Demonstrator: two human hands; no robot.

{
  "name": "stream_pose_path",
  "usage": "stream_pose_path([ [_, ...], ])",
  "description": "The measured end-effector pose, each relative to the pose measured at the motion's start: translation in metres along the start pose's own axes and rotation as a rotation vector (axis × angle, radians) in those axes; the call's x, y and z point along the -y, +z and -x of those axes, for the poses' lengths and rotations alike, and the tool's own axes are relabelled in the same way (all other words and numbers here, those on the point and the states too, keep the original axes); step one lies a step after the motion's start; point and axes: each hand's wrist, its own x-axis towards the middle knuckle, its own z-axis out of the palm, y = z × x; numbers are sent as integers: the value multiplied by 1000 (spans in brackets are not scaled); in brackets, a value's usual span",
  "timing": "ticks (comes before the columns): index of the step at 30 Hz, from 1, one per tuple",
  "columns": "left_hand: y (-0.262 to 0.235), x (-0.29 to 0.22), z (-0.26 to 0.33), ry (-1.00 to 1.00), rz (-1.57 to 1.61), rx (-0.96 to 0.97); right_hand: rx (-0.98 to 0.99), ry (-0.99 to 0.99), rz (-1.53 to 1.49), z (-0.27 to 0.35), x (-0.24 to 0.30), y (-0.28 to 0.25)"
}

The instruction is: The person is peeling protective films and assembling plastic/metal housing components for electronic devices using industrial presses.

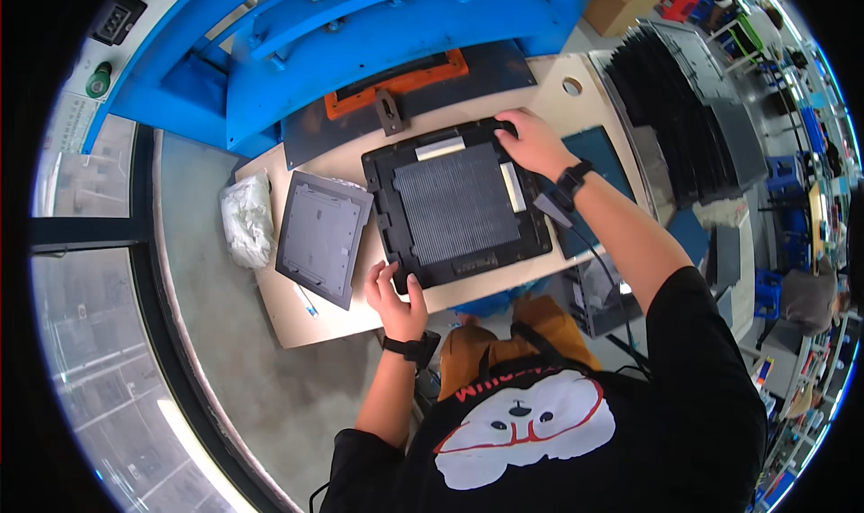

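Both hands are gripping the large black square plastic tray with a ribbed grey centre (457, 205), lying flat on the pale wooden bench (310, 319): left hand (396, 299) clamping its near corner, right hand (533, 142) pressing the far corner, seemingly steadying it diagonally.

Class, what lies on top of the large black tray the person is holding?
On the black tray lies a grey ribbed panel with two pale strips beside it. Whatever is beneath the panel is covered.
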Motion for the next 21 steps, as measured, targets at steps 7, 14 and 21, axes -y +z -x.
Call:
stream_pose_path([
  [7, 46, 27, -1, -137, 146, -276, 74, -337, 337, -119, 21, 93],
  [14, 47, 28, -1, -145, 261, -316, -32, -446, 399, -197, 66, 166],
  [21, 48, 32, -3, -150, 361, -350, 89, -278, 295, -243, 72, 205],
])
